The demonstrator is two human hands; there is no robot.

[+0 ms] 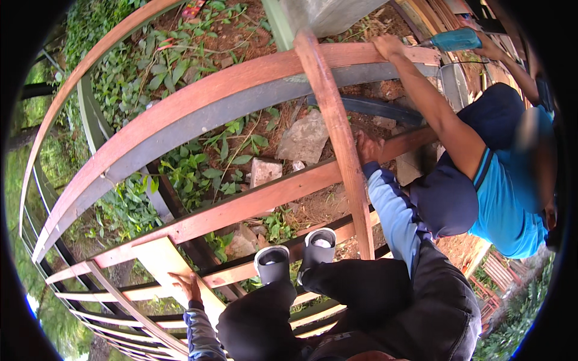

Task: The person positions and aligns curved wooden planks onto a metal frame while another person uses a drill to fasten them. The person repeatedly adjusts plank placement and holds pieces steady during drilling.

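My left hand (pixel 186 286) lies with fingers spread on a pale wooden board (pixel 158 257), which slants across the lower rails. Its forearm has a patterned blue sleeve. My right hand (pixel 368 148) is wrapped over a reddish wooden rail (pixel 253 203), just right of an upright-running brown timber (pixel 330 105); its palm side is hidden. At the right, a co-worker in a blue shirt presses one hand (pixel 390 47) on the end of a curved wooden rail (pixel 198 90). The co-worker's other hand holds a teal power drill (pixel 456 40), its tip by that rail's end.
My dark-trousered legs and grey shoes (pixel 272 262) are over the slats. Below the frame lie stones (pixel 304 136), soil and green plants (pixel 171 174). A concrete block (pixel 328 15) stands at the top, and stacked planks (pixel 430 18) lie at upper right.
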